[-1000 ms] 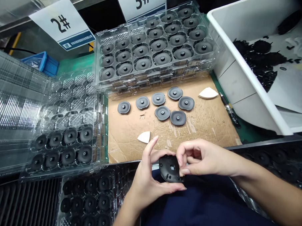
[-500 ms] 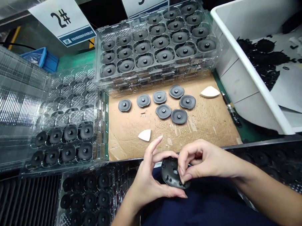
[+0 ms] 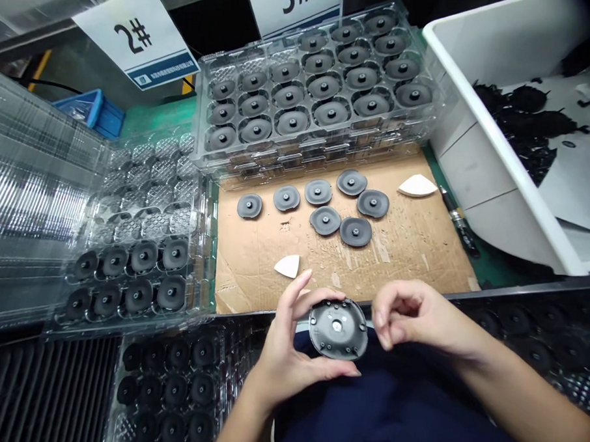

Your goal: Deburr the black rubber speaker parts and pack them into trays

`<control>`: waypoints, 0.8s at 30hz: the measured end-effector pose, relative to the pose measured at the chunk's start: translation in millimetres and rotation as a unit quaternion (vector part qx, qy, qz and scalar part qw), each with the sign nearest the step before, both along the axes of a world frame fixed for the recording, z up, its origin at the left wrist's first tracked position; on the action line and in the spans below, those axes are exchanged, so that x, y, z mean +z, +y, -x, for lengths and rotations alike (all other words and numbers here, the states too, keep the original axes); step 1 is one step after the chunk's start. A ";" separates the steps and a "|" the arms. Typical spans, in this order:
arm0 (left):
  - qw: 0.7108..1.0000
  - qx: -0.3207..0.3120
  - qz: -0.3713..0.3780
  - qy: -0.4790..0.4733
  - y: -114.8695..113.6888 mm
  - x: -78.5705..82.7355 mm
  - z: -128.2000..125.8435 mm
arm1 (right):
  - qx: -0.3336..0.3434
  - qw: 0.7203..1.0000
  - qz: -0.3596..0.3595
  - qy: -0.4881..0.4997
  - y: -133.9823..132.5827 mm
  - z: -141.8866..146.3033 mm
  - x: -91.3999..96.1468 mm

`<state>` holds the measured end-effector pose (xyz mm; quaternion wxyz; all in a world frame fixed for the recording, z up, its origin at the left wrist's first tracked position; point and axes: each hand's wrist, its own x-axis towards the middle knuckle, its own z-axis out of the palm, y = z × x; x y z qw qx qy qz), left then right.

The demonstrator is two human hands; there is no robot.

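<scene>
My left hand (image 3: 293,351) grips a dark grey moulded disc (image 3: 337,330) by its rim, holding it up over my lap with its ribbed underside and pale centre hole facing me. My right hand (image 3: 416,317) has come away from the disc and hangs just to its right, fingers loosely curled around nothing. Beyond both hands, several similar grey discs (image 3: 325,220) lie on a brown cardboard sheet (image 3: 262,265). A white triangular piece (image 3: 287,267) sits on the cardboard nearest my hands, and another (image 3: 417,186) lies at its far right.
A stacked clear tray (image 3: 209,159) of grey discs stands behind the cardboard. Clear trays with dark discs lie left and in front. A white bin (image 3: 486,121) holding black scraps stands at right, a pen-like tool (image 3: 458,221) beside it. Signs 2# (image 3: 135,39) and 3# (image 3: 295,6) hang behind.
My right hand has let go of the disc and moved right. The disc has turned to face me more squarely in my left hand. The camera view has shifted slightly.
</scene>
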<state>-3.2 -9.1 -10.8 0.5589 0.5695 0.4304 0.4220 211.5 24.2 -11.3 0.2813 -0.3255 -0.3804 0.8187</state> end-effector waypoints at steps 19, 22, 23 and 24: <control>0.905 0.307 0.095 0.280 22.9 28.1 109.2 | -0.042 0.793 -0.480 -0.374 9.3 30.2 -59.1; 0.834 0.373 -0.001 0.408 62.0 34.2 166.3 | -0.022 0.744 -0.533 -0.402 11.3 24.7 -89.8; 0.815 0.376 -0.021 0.440 78.2 31.8 181.9 | -0.028 0.728 -0.552 -0.404 10.6 24.2 -96.2; 0.800 0.374 -0.035 0.468 94.6 27.1 195.0 | -0.039 0.715 -0.568 -0.405 9.3 24.4 -100.5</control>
